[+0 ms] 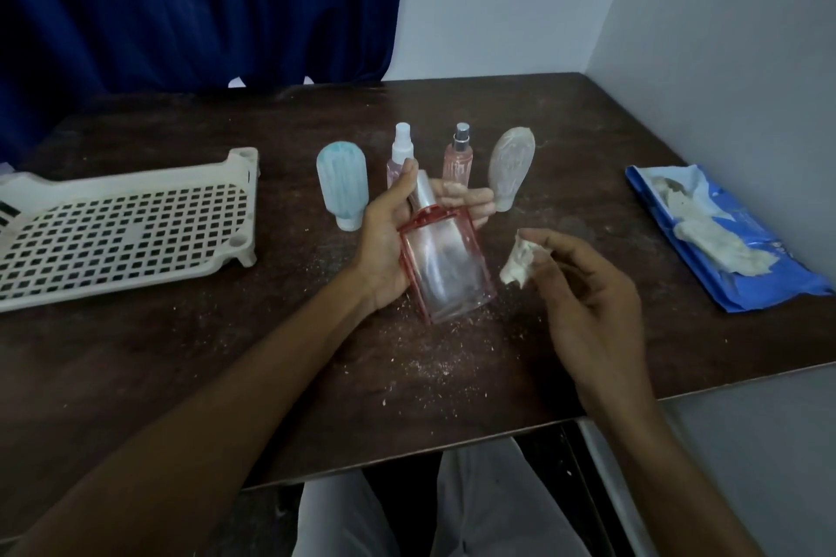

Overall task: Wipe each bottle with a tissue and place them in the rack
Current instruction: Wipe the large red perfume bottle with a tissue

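My left hand (389,235) grips a flat clear perfume bottle with pink edges (445,267), held tilted above the table's middle. My right hand (583,285) pinches a crumpled white tissue (520,265) just right of the bottle, not touching it. Behind them stand a light blue squeeze bottle (342,185) upside down on its cap, a small pink spray bottle with a white nozzle (400,156), a pink spray bottle with a silver nozzle (459,158) and a grey squeeze bottle (512,167). The white perforated rack (126,226) lies at the left with nothing in it.
A blue tissue pack (724,240) with white tissues spilling out lies at the right, near the wall. The dark wooden table (226,375) is strewn with pale crumbs. A blue curtain hangs behind. The table's front edge runs close to my lap.
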Motion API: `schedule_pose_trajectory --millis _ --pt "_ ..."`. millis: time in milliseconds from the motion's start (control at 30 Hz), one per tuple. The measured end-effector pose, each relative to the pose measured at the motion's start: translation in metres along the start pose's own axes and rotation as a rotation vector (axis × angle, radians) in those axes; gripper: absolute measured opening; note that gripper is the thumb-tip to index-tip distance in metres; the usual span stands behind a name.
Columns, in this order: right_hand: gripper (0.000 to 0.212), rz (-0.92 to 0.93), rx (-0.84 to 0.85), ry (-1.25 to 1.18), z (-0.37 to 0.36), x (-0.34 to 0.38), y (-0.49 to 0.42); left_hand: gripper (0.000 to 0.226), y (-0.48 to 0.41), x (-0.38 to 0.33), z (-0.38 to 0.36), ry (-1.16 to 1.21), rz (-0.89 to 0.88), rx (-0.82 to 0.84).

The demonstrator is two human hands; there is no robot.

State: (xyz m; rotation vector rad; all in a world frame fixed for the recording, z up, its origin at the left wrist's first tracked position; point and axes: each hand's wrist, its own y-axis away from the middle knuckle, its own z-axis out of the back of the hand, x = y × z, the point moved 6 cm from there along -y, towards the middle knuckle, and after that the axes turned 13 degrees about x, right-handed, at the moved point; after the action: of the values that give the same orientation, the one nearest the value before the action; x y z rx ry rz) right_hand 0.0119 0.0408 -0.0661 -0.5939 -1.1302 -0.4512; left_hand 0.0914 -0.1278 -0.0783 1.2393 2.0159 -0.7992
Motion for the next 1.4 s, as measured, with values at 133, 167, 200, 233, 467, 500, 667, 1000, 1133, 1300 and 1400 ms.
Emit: schedule_pose_trajectory --millis 133,167,200,233,467,500,667,1000,1133,1300,1400 --pt "0.017 -0.025 0.017 -0.060 -0.003 -0.006 0.002 0.050 0.001 -0.003 0.002 0.054 0.006 -0.031" --pt "0.018 0.002 0.014 -0.049 -0.004 -0.004 0.002 0.048 0.001 -0.004 0.003 0.066 -0.003 -0.052" --pt "0.018 0.033 0.009 -0.030 -0.005 -0.002 0.002 0.047 0.001 -0.004 0.004 0.073 -0.012 -0.068" --pt "0.019 0.063 0.005 -0.003 -0.006 0.001 0.001 0.047 0.001 -0.003 0.003 0.075 -0.021 -0.080" --pt "0.029 0.401 0.017 0.479 -0.026 0.022 -0.008 0.062 0.004 -0.005 -0.004 0.066 -0.083 -0.099" --pt "0.026 0.420 0.011 0.526 -0.029 0.020 -0.007 0.062 0.003 -0.005 -0.003 0.067 -0.094 -0.094" --pt "0.024 0.403 0.014 0.586 -0.026 0.007 0.008 0.052 0.000 -0.003 0.003 0.030 -0.114 -0.086" --pt "0.026 0.428 0.059 0.596 -0.039 0.021 -0.015 0.044 -0.001 0.002 0.011 0.076 -0.084 -0.091" --pt "0.024 0.434 0.035 0.574 -0.032 0.010 0.011 0.040 -0.001 0.000 0.012 0.018 -0.077 -0.134" --pt "0.017 0.478 0.002 0.545 -0.041 0.015 0.026 0.041 -0.002 0.001 0.011 0.034 -0.081 -0.119" --pt "0.023 0.477 0.004 0.550 -0.045 0.014 0.034 0.042 -0.001 0.001 0.013 0.016 -0.085 -0.118"
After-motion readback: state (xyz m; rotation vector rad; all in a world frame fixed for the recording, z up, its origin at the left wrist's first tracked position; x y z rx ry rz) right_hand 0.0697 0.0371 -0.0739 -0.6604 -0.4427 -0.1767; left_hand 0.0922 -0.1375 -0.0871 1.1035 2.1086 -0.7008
